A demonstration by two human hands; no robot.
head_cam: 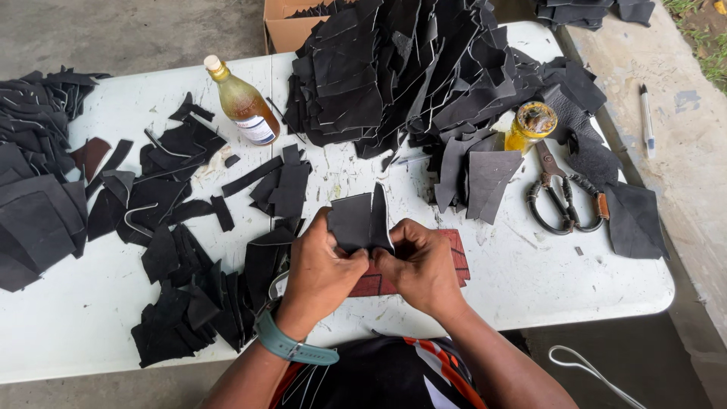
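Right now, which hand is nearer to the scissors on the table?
Right. The right hand holds the black leather piece just left of the scissors; the left hand is farther left, beyond the piece.

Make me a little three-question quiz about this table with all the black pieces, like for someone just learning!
1. True or false: both the left hand and the right hand hold the black leather piece.
2. What lies right of the hands, near the open glue jar? A) scissors B) a hammer C) a ruler
3. Fill in: the bottle of amber liquid lies on the white ____.

Key
1. True.
2. A, the scissors.
3. Table.
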